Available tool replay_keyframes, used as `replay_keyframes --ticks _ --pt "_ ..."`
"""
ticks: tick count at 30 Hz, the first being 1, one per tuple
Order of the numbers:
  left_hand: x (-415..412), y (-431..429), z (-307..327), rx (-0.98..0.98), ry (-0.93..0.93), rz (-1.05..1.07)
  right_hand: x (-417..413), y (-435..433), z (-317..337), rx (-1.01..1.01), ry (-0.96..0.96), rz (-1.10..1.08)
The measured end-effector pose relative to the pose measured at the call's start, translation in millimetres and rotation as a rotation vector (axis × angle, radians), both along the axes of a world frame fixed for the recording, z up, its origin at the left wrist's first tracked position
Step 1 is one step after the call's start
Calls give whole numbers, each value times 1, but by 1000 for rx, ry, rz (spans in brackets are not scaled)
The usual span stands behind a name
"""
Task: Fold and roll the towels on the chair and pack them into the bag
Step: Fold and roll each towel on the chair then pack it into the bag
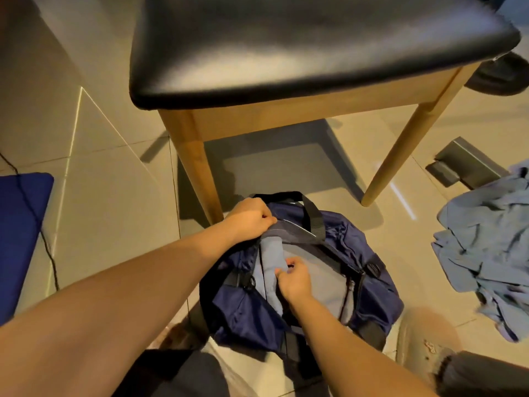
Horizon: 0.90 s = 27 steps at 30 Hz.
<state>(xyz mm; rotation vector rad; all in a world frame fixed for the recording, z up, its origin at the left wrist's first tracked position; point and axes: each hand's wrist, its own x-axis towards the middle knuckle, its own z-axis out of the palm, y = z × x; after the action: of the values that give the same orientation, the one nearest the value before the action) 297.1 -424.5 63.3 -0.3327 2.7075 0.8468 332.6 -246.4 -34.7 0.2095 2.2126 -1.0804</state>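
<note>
While my left hand clenches the navy duffel bag's rim to keep its mouth wide, my right hand pinches the rolled grey-blue towel lying inside, mid-packing; next, I judge, press it flat and let go.

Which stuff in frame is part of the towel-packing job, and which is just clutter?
Job: bag; rolled towel inside it; left hand gripping the bag's rim; right hand holding the roll; chair; blue cloth pile on the floor, likely more towels.
Lying about: blue mat; black cable; grey block.
</note>
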Motion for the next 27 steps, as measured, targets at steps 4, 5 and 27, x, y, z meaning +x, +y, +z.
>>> replay_keyframes --ticks 4,5,27 --pt "9 -1 -11 37 -19 -65 3 -8 -3 0 57 154" --pt "11 -2 -13 42 -20 -72 1 -7 -6 -8 49 152" --pt "-71 136 72 -135 -122 -362 -148 166 155 212 56 318"
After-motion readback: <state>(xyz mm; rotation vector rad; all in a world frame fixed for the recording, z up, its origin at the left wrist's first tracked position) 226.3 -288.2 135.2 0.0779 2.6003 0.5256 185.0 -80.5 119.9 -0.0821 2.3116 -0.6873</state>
